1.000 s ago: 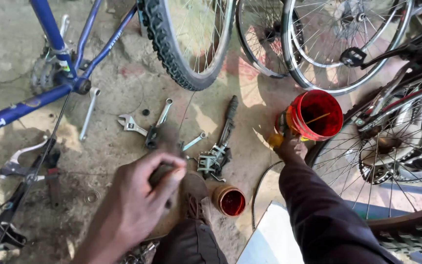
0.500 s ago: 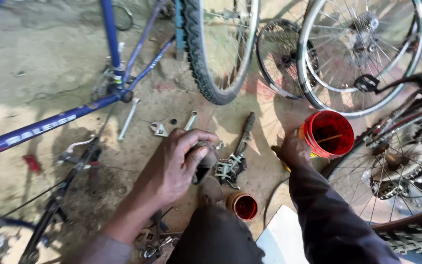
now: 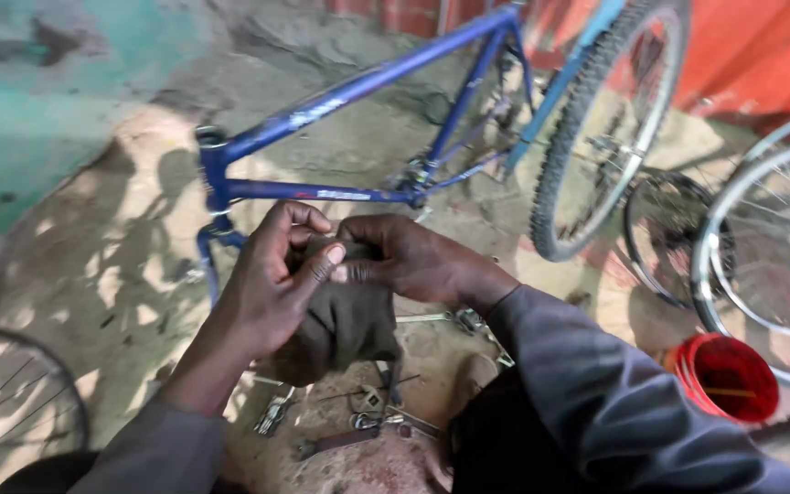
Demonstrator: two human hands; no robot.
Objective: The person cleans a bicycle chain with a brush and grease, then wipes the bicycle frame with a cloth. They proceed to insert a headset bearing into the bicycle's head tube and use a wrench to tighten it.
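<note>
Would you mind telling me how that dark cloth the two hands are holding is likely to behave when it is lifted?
The dark cloth looks floppy: it sags in folds below the left hand and right hand. It is probably light, since fingertips alone pinch it up. It seems unlikely to slip, as its surface looks matte and creased.

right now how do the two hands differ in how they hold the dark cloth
The left hand cups the dark cloth from below and the side, its thumb pressed across the top; the right hand comes in from the right and pinches only the upper edge. The left hand's forearm is partly bare, while the right hand's wrist is covered by a dark sleeve. Both hands grip the same cloth, fingertips nearly meeting.
</note>
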